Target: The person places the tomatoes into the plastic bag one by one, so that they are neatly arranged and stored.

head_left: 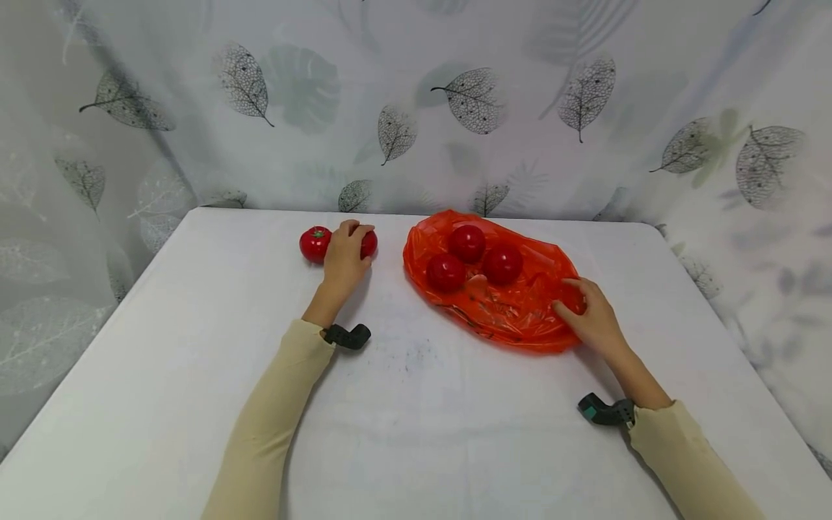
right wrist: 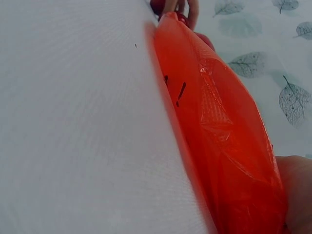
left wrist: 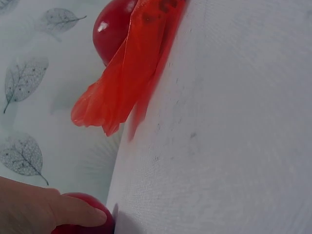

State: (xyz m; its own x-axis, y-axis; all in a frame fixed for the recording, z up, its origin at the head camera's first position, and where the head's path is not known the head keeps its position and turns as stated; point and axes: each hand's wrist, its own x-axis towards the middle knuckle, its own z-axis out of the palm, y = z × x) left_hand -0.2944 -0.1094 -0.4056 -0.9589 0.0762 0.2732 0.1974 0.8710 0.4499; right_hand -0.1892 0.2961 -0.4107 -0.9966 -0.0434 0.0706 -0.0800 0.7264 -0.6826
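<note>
On the white table [head_left: 195, 375], toward its far edge, two loose tomatoes lie side by side. The left hand [head_left: 344, 260] curls its fingers over the right-hand tomato [head_left: 369, 244], covering most of it; the left-hand tomato [head_left: 315, 243], green calyx up, lies touching or just beside that hand, ungripped. In the left wrist view a fingertip [left wrist: 90, 217] presses onto the red skin. To the right, well apart from this pair, a red plastic bag [head_left: 513, 310] lies flattened on the table with three tomatoes [head_left: 466, 243] clustered in its far half. The right hand [head_left: 588, 318] rests on the bag's near right edge, fingers bent into the film; whether it pinches or merely pins the plastic cannot be told. Judged from this layout, three tomatoes are bagged and two remain outside, one of them under grasp. A leaf-printed curtain [head_left: 474, 101] forms the backdrop.
</note>
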